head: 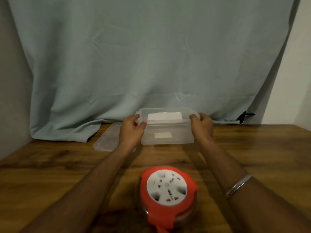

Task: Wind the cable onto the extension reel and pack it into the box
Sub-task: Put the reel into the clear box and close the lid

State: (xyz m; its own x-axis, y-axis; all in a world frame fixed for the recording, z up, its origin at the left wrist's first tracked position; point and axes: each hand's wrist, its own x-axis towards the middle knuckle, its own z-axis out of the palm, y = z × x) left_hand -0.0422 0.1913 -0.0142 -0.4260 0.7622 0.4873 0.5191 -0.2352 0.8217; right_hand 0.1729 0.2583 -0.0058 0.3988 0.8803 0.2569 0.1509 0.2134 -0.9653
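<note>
Now, step in hand: both hands are taking hold of the clear plastic box [167,132] at the far side of the wooden table [50,174] — judging by the grip, to bring it nearer.
Left hand: the left hand [132,127] is gripping the box's left end, fingers curled over the rim and thumb pressing on the front wall.
Right hand: the right hand [202,126] is gripping the right end in the same way, fingers hooking over the rim; a metal bracelet [239,184] is sitting on that forearm.
Key relation: the extension reel [168,190] is lying near the person, between the two forearms and well apart from the box; the box's long axis is running left to right, so the reel is lying straight back from the fingers, about equally near to either hand.
Reel: it is lying flat, white socket face up, in its red housing; no loose cable is showing, so the winding looks done.
Box contents: only a white rectangular label or card is showing through the walls — whether it is inside or stuck on, I cannot tell.
Lid: the clear lid [105,140] is lying off the box, just beside its left end, partly behind the left hand.
Backdrop: a pale green cloth [151,56] is hanging behind.
</note>
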